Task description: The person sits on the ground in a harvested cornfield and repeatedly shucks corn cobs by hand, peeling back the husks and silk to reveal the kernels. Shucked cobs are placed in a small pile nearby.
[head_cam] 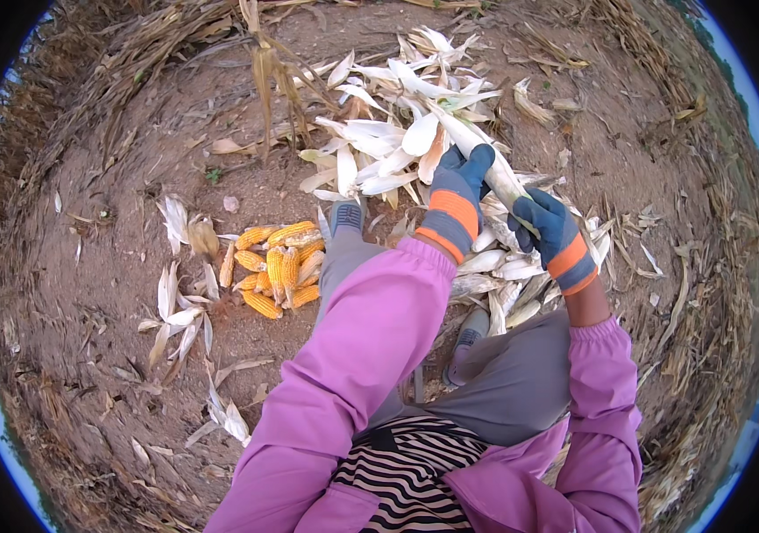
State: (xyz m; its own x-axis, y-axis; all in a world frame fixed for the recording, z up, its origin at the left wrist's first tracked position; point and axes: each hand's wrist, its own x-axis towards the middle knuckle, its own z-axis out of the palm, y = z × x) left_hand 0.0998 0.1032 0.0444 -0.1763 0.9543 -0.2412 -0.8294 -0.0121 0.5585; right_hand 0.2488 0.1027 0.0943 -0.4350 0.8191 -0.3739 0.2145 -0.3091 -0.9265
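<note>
My left hand [462, 176], in a blue glove with an orange-striped cuff, grips the middle of an ear of corn in its pale husk [496, 174]. My right hand [542, 223], gloved alike, closes on the lower end of the same ear. Beyond them lies a heap of loose, peeled husks [379, 143]. Below my hands, between my legs, is a pile of unhusked ears [486, 261], partly hidden by my arms. Husked yellow corn cobs [281, 266] form a pile to the left of my left leg.
Scattered husks [183, 316] lie on the bare soil at the left. A dry stalk with leaves [266, 73] stands beyond the cobs. My shoes [347, 216] flank the unhusked ears. Dry corn stalks [159, 40] lie in rows at the far left and along the right side.
</note>
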